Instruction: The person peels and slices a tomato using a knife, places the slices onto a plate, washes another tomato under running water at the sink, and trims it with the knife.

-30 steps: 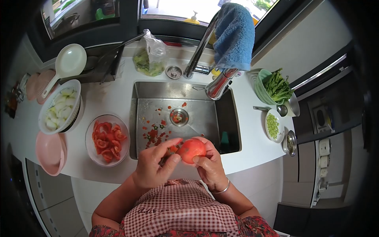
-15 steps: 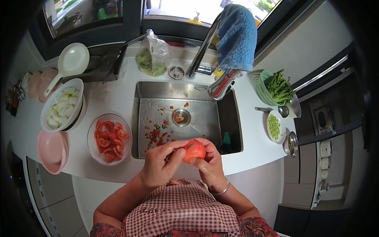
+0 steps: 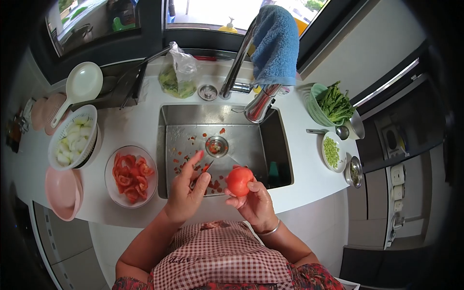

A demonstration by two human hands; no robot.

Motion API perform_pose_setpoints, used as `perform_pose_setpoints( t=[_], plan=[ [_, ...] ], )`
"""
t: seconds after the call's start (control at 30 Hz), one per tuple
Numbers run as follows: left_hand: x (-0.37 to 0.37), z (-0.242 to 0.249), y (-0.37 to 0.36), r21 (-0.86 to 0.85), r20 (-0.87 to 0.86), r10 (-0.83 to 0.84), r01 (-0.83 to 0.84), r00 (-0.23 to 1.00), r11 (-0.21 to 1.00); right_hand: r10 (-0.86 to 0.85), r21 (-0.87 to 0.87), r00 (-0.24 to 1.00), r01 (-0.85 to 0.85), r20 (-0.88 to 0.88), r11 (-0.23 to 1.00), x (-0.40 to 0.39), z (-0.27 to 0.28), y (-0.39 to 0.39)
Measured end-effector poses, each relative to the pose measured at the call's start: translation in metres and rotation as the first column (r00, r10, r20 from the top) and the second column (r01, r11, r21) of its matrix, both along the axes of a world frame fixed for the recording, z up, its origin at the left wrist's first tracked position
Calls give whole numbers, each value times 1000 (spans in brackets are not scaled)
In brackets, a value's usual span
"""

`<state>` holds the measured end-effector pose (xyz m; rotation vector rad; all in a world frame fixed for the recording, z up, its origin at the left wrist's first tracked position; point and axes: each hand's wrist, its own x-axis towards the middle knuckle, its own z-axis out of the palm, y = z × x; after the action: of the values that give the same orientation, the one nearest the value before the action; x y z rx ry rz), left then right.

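Observation:
My right hand (image 3: pixel 256 205) holds a round red tomato (image 3: pixel 240 181) over the sink's front edge, its fingers under and beside it. To its left, my left hand (image 3: pixel 186 191) grips a small knife (image 3: pixel 209 166); only part of the blade shows, and the handle is hidden in the palm. The left index finger is raised, with something red at its tip. Red scraps lie in the steel sink (image 3: pixel 246 137) around the drain (image 3: pixel 217 146). A clear bowl (image 3: pixel 108 186) of cut tomato (image 3: pixel 131 175) stands left of the sink.
Left are a white basket (image 3: pixel 92 113) of pale cut vegetable, a pink basin (image 3: pixel 58 205) and a white ladle-like pan (image 3: pixel 84 82). Behind stand a bagged green vegetable (image 3: pixel 176 79) and a faucet (image 3: pixel 258 108) draped with a blue towel (image 3: pixel 276 46). Right are greens (image 3: pixel 334 104) and chopped green bits (image 3: pixel 331 153).
My hands have moved apart. The left hand with the knife has drawn away from the tomato and lifted its index finger, while the right hand alone holds the tomato, turned to its smooth side.

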<state>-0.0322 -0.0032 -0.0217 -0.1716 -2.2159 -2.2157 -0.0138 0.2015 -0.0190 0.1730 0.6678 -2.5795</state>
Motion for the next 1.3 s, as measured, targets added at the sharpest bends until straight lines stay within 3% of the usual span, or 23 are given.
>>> perform_pose_setpoints(
  t=[0.07, 0.1, 0.13, 0.17, 0.2, 0.27, 0.37, 0.4, 0.47, 0.5, 0.57, 0.63, 0.7, 0.77, 0.8, 0.87, 0.93, 1.0, 1.07, 1.17, 1.3],
  plan=[
    [-4, -14, -3, -378, -212, 24, -105, 977, 920, -91, 186, 995, 82, 45, 979, -1, 8, -3],
    [-10, -36, -7, -383, -213, 20, -103, 977, 918, -94, 181, 995, 85, 44, 980, -1, 8, -4],
    [-18, -68, -12, -695, -98, -62, -24, 993, 718, -118, 372, 993, 117, -18, 921, -1, 8, -4],
    [-23, -83, -13, -904, 36, -93, 72, 995, 422, -126, 548, 988, 153, -87, 823, -3, 8, -4],
    [-26, -77, -13, -905, 26, -93, 63, 995, 420, -126, 544, 987, 158, -97, 824, -8, 7, -2],
    [-22, -68, -12, -773, -60, -107, 22, 992, 633, -152, 659, 964, 259, -216, 707, -4, 3, 4],
    [-24, -64, -11, -695, -68, -13, -38, 998, 718, -165, 598, 980, 198, -110, 776, -6, 3, 14],
    [-25, -57, -10, -697, -70, -16, -37, 997, 716, -170, 545, 983, 181, -71, 818, -7, 2, 17],
    [-23, -41, -10, -703, 91, -2, 66, 996, 708, -164, 517, 985, 165, -48, 840, -8, -10, 24],
    [-23, -39, -10, -705, 90, -4, 67, 996, 706, -144, 419, 990, 129, 3, 899, -9, -14, 27],
    [-20, -37, -11, -813, 168, -85, 186, 982, 552, -121, 309, 991, 99, 52, 946, -7, -20, 29],
    [-15, -37, -8, -779, 88, -79, 118, 993, 616, -59, 228, 995, 40, 78, 973, -8, -20, 27],
    [-9, -35, -6, -733, 14, -70, 58, 997, 678, -48, 291, 997, 30, 55, 956, -8, -14, 25],
    [-6, -28, -7, -509, -87, -161, 95, 983, 855, -31, 353, 999, 18, 33, 936, -7, -2, 20],
    [-4, -19, -8, -511, -88, -163, 96, 983, 854, -5, 442, 999, 21, -38, 897, -7, 5, 17],
    [2, 5, -8, -316, 3, -233, 222, 972, 922, 28, 527, 994, 33, -107, 849, -5, 14, 13],
    [8, 18, -9, -324, -36, -253, 228, 967, 918, 62, 655, 963, 131, -263, 744, -3, 19, 10],
    [9, 29, -11, -331, -79, -272, 233, 959, 914, 65, 663, 956, 148, -285, 734, -2, 26, 8],
    [9, 39, -12, -471, -298, -309, 143, 903, 870, 67, 671, 951, 162, -302, 723, -2, 30, 7],
    [8, 43, -15, -522, -396, -303, 59, 867, 851, 96, 663, 942, 152, -322, 733, -2, 34, 7],
    [7, 58, -13, -614, -373, -332, 38, 867, 788, 126, 675, 931, 150, -341, 722, 0, 35, 5]
  ],
)
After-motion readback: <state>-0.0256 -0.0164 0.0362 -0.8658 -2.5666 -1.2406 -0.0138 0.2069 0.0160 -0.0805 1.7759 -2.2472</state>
